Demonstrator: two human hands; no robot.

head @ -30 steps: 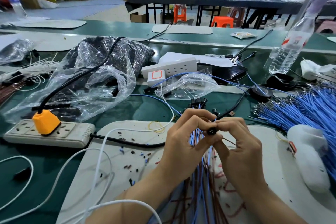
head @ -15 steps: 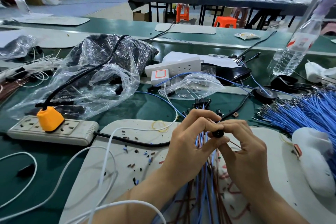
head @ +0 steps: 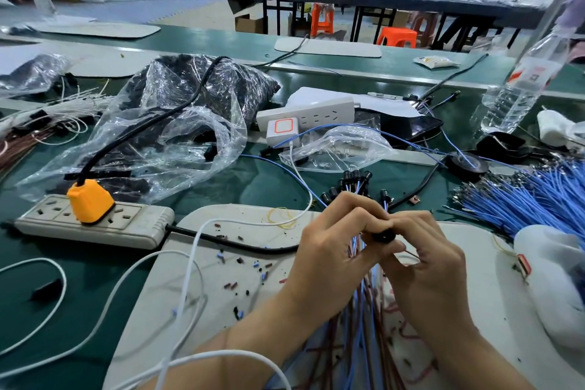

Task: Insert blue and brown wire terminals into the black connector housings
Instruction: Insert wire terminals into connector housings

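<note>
My left hand (head: 332,241) grips a bundle of blue and brown wires (head: 361,320) that hangs down toward me. Its thumb and fingertips meet those of my right hand (head: 424,263) on a small round black connector housing (head: 383,236), which both hands pinch. A thin brown wire (head: 411,254) sticks out by my right thumb. Beyond my knuckles, several black housings fitted on wires (head: 353,182) fan out from the bundle's top. A loose heap of blue wires with metal terminals (head: 522,203) lies at the right.
A grey mat (head: 240,266) with wire scraps lies under my hands. A white power strip with an orange plug (head: 91,215) sits at the left, plastic bags of black parts (head: 177,123) behind it. A water bottle (head: 522,82) stands at the far right. White cables (head: 190,263) cross the mat.
Both hands have stayed together on the black housing with only small finger shifts. The view has tilted slightly, so everything sits a little lower in the picture.
</note>
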